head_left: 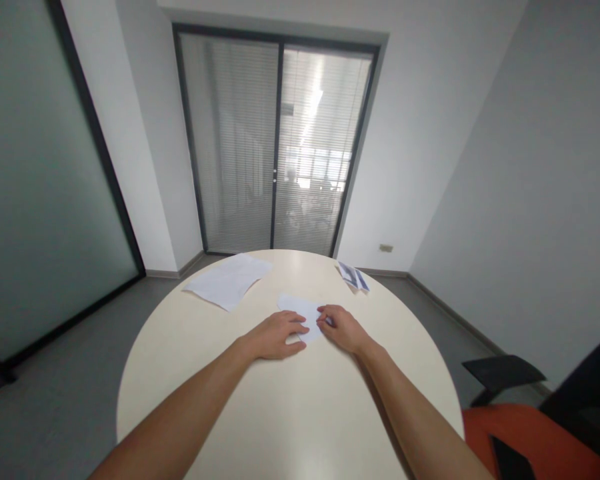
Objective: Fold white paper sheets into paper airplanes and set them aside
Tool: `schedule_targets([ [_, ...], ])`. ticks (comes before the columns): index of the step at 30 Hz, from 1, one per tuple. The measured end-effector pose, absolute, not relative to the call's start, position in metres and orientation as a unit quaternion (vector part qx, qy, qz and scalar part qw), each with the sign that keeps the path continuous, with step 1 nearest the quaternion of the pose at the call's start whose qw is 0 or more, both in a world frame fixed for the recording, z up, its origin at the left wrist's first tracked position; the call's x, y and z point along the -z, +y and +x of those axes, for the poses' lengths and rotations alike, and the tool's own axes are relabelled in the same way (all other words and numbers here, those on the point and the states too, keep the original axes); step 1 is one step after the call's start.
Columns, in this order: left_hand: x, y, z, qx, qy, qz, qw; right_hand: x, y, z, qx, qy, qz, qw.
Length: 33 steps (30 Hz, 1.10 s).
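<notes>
Round, cream-coloured tabletop (290,413) fills a plain grey office room with blinds on the glass doors (275,140) behind. Small folded white paper sheet (300,311) lies near the table's centre. Left hand (276,335) rests flat on its near edge, fingers spread — evidently pinning it down — while right hand (341,327) pinches the sheet's right edge. Loose stack of white sheets (229,280) lies well apart, far left; a printed leaflet (353,275) far right.

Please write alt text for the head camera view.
Both hands, left hand and right hand, press a small folded white paper on a round cream table. Loose white sheets lie farther left; a printed paper lies farther right.
</notes>
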State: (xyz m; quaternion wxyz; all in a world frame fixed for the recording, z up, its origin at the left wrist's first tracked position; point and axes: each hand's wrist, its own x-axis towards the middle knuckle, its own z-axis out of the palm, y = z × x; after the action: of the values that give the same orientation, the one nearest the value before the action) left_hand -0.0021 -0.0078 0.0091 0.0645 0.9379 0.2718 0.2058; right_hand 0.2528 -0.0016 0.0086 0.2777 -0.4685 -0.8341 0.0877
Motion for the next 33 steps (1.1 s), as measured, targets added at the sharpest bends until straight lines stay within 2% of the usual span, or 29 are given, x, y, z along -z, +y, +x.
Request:
schedule_targets([
  [6, -0.013, -0.009, -0.002, -0.2, 0.263, 0.942, 0.069, -0.009, 0.0, 0.255, -0.032, -0.821, -0.495, 0.283],
  [20, -0.019, -0.013, 0.002, -0.212, 0.255, 0.938, 0.097, -0.004, 0.001, 0.257, -0.01, -0.793, -0.56, 0.239],
  [29, -0.02, -0.014, 0.006, -0.201, 0.34, 0.919, 0.025, -0.023, -0.007, 0.252, -0.037, -0.763, -0.607, 0.217],
  [33, -0.016, -0.01, 0.006, -0.186, 0.372, 0.91, -0.01, -0.023, -0.008, 0.252, -0.082, -0.762, -0.599, 0.233],
])
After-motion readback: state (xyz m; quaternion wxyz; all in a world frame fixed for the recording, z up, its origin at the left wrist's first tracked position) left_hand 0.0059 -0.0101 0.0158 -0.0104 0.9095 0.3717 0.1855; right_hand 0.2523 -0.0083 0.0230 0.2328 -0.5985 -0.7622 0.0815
